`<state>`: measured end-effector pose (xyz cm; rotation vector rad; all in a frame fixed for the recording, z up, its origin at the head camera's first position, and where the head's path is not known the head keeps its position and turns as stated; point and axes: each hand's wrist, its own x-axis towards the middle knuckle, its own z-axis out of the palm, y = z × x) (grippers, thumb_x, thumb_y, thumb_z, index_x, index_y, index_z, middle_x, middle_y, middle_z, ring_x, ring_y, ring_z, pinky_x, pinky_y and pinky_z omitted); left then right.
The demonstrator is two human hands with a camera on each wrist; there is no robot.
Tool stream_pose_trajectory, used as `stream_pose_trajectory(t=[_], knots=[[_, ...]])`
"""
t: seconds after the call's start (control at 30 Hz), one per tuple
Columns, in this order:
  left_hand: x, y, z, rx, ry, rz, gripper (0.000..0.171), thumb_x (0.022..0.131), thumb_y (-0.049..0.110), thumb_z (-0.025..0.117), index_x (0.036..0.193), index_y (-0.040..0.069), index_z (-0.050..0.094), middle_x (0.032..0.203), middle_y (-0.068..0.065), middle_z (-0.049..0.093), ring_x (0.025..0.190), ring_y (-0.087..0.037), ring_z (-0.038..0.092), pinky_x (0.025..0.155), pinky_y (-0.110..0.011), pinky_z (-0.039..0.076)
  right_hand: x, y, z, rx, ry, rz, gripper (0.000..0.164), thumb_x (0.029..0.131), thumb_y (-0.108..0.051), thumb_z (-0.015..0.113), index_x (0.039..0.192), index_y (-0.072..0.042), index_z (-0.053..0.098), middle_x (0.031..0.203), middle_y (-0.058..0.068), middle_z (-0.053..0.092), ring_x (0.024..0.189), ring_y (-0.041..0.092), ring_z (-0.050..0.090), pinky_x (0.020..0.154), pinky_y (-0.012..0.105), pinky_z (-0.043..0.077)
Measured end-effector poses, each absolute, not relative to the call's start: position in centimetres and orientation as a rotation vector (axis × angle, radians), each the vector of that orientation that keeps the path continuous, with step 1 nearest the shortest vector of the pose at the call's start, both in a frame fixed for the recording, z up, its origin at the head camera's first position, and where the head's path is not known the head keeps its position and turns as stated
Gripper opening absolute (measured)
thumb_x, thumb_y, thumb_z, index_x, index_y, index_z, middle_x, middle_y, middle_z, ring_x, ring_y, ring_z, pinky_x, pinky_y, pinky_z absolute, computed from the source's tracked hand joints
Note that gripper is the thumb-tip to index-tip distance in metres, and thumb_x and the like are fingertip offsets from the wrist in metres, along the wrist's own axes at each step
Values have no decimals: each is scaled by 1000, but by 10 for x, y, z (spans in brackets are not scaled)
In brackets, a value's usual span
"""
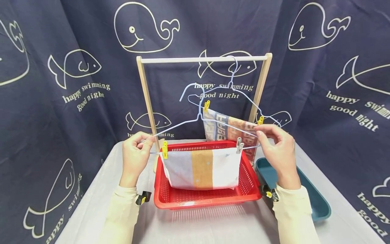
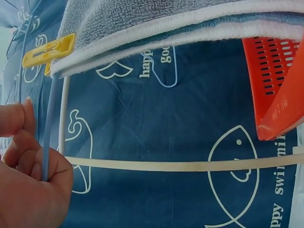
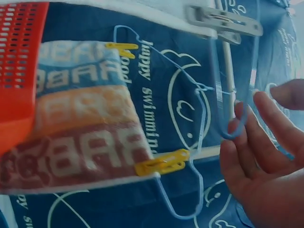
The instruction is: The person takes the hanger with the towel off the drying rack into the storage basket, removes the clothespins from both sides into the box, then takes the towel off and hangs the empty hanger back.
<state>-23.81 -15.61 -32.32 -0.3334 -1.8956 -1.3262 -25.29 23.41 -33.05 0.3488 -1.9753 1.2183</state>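
Note:
A light blue wire clothes hanger (image 1: 201,117) is held in front of me, with a striped grey, orange and white towel (image 1: 202,169) on its lower bar. A yellow clothespin (image 1: 165,150) clips the towel's left corner; a grey clothespin (image 1: 239,145) clips the right. My left hand (image 1: 136,154) pinches the hanger's left end, its fingers curled round the wire (image 2: 46,137). My right hand (image 1: 278,150) holds the rounded right end, which lies against its fingers in the right wrist view. The hanger's hook points up and left.
Behind stands a rack with wooden posts and a white rail (image 1: 189,60). A second blue hanger (image 1: 231,84) hangs there, carrying a colorful lettered towel (image 1: 234,127) on yellow clothespins. Below the held towel is a red basket (image 1: 210,204); a teal tray (image 1: 323,206) lies to the right.

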Motion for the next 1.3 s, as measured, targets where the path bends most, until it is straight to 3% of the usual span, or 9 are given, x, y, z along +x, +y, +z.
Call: stream_pose_trajectory(t=[0.17,0.47,0.8,1.3], knots=[[-254,-164,-338,-298,-1902,-1328,9,90,-5,71,82,-4,74,54,8,42,47,4,30,44,-19,22,-246,239,-325,346,-1902,1266,16,92,-2,73,107,-2,78,99,-9,73,84,6,65,79,14,50],[-261,-173,-346,-314,-1875,-1366,12,93,2,72,82,5,77,55,7,45,46,-4,34,42,-21,24,-243,234,-327,412,-2141,1083,21,93,-10,74,112,-17,79,99,4,76,85,-1,63,79,11,48],[-259,-173,-345,-287,-1880,-1373,10,93,5,73,84,6,78,54,8,44,45,-3,33,42,-22,22,-243,225,-333,564,-2253,990,32,92,-13,78,123,-19,76,76,-5,69,56,8,59,49,21,47],[-259,-173,-345,-295,-1873,-1375,12,93,3,73,81,5,76,53,8,41,46,-4,32,42,-22,23,-248,214,-337,567,-2280,798,39,90,-13,80,128,-15,73,66,-7,52,59,10,48,56,26,41]])
